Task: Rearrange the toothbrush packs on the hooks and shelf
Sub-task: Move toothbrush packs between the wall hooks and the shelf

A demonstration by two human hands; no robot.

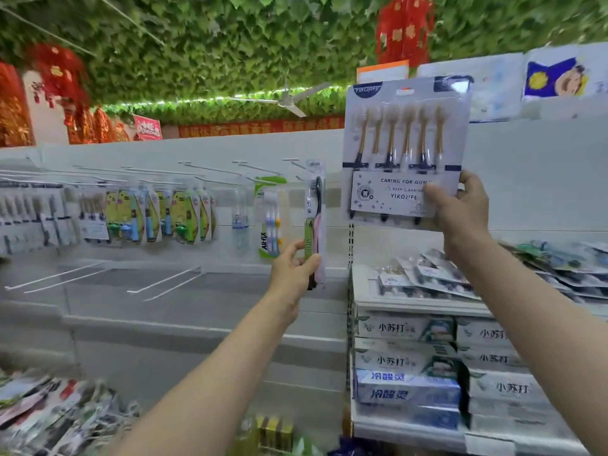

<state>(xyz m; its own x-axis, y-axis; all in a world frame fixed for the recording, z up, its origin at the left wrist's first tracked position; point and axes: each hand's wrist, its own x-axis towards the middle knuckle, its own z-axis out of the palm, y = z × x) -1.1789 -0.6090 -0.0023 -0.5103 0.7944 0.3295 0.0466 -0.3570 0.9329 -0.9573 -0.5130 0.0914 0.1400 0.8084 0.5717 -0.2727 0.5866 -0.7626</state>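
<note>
My right hand (460, 209) grips the lower right corner of a large YIKOJIFE multi-pack of gold-handled toothbrushes (406, 143), held upright in front of the white back panel. My left hand (292, 268) is closed on the bottom of a narrow two-brush pack (315, 218) with a black and a pink brush, raised near the rightmost hooks (297, 164). Other toothbrush packs hang on the upper hook row: a green-topped pack (270, 222), a clear pack (239, 222), yellow-green kids' packs (158, 212) and grey multi-packs (33, 215) at the far left.
A lower row of bare white hooks (98, 278) juts out from the panel. More flat packs lie piled on the right shelf (427, 278), above stacked toothpaste boxes (408, 366). Loose packs fill a bin at the bottom left (49, 419).
</note>
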